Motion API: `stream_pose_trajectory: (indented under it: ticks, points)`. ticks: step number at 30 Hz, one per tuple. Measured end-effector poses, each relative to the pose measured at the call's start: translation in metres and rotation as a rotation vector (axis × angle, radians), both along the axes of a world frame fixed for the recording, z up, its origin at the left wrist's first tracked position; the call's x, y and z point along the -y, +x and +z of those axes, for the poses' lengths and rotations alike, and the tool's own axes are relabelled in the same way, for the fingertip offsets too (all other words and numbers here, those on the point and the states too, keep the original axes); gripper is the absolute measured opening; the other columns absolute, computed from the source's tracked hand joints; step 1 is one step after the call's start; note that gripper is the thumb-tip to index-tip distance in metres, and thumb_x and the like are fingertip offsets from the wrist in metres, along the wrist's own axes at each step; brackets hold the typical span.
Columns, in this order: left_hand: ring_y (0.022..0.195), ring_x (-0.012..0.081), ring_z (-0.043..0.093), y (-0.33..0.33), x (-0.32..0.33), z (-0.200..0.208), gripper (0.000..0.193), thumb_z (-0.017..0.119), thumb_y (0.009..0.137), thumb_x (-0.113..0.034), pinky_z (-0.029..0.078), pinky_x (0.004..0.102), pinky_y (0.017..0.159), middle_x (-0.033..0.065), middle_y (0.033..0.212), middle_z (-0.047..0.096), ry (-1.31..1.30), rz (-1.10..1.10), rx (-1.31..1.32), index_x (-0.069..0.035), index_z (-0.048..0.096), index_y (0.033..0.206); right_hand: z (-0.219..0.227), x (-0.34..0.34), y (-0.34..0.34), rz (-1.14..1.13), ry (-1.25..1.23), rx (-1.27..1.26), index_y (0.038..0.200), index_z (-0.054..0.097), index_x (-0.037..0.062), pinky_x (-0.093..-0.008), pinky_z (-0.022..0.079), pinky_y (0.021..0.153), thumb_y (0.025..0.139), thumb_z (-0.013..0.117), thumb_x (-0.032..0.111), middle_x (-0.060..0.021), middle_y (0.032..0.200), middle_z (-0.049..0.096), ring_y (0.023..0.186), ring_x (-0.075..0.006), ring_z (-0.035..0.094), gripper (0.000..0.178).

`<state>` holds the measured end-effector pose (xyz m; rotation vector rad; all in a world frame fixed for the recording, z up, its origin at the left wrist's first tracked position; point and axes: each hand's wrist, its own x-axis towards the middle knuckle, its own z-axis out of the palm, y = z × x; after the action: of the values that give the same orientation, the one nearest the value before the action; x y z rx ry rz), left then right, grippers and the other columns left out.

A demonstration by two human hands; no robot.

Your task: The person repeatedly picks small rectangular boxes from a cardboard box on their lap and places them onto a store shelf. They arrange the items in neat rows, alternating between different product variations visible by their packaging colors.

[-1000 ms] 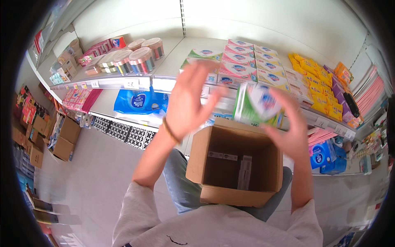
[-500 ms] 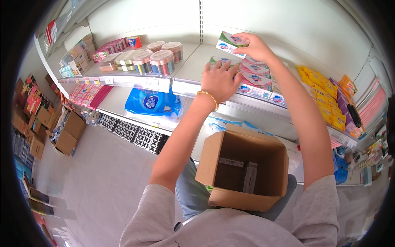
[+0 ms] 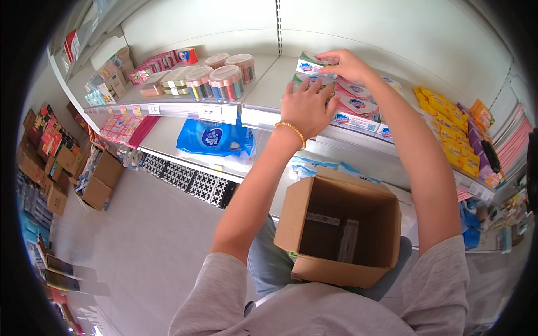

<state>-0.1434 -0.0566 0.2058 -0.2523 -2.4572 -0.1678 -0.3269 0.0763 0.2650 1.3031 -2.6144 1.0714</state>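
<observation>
My right hand pinches a green-and-white soap box by its right side, at the back of the stock on the upper shelf. Just in front of it, my left hand rests with fingers spread over a green-topped soap box, which it mostly covers. A beaded bracelet circles that wrist. To the right of the left hand are pink-and-white soap boxes in stacked rows. An open cardboard box sits at my lap, with a few small white packs at its bottom.
Clear tubs of coloured items stand left of the soap. Yellow packs fill the shelf at right. A blue bag lies on the lower shelf, whose price-rail edge juts above. More cartons stand on the floor at left.
My right hand has lowered the green-and-white soap box and set it straighter, close behind the front box. My left hand stays spread over the front box. The whole view has shifted slightly.
</observation>
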Motion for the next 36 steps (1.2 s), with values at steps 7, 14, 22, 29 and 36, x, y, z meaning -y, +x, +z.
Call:
stream_pose_trajectory:
  ticks: [7,14,22,29,36]
  points:
    - [0.134,0.032,0.056,-0.002,0.003,-0.002,0.046,0.036,0.107,-0.043,0.038,0.0567,0.111,0.0108,0.135,0.065,-0.004,-0.021,-0.037,-0.017,0.064,0.132,-0.012,0.004,-0.008,0.008,0.064,-0.01,0.134,0.067,0.0092,-0.0389,0.05,0.1,0.088,0.078,0.035,-0.0166,0.13,0.069,0.118,-0.0289,0.064,0.054]
    - [0.131,0.0316,0.057,-0.004,0.001,-0.008,0.044,0.038,0.106,-0.042,0.039,0.0563,0.109,0.0098,0.133,0.066,-0.021,0.003,-0.09,-0.016,0.065,0.13,-0.016,0.005,-0.011,0.034,0.072,-0.065,0.132,0.069,0.0102,-0.0407,0.05,0.103,0.088,0.075,0.045,-0.0171,0.131,0.069,0.122,-0.0319,0.064,0.056]
    - [0.131,0.0307,0.057,-0.011,-0.004,-0.007,0.044,0.039,0.106,-0.041,0.039,0.0561,0.11,0.0093,0.136,0.065,0.0,-0.027,-0.14,-0.018,0.066,0.131,-0.007,-0.005,-0.004,-0.104,0.161,-0.124,0.144,0.057,0.0117,-0.0441,0.043,0.11,0.097,0.055,0.057,-0.0212,0.138,0.062,0.126,-0.0353,0.061,0.065]
    - [0.123,0.0305,0.062,-0.01,0.028,-0.009,0.052,0.029,0.108,-0.049,0.047,0.048,0.104,0.008,0.135,0.066,-0.133,0.009,-0.038,-0.02,0.067,0.129,0.018,-0.041,0.169,0.024,-0.238,-0.364,0.126,0.065,-0.0021,-0.0412,0.052,0.098,0.099,0.056,0.021,-0.0224,0.129,0.067,0.112,-0.0317,0.067,0.037]
    - [0.117,0.0358,0.059,0.032,-0.018,-0.005,0.037,0.052,0.103,-0.025,0.044,0.0422,0.101,0.0167,0.127,0.062,0.357,-0.376,-0.28,-0.007,0.058,0.134,-0.122,-0.162,0.303,-0.09,-0.017,0.079,0.117,0.07,0.0046,-0.037,0.055,0.085,0.095,0.06,0.004,-0.0117,0.106,0.075,0.098,-0.0297,0.07,0.024]
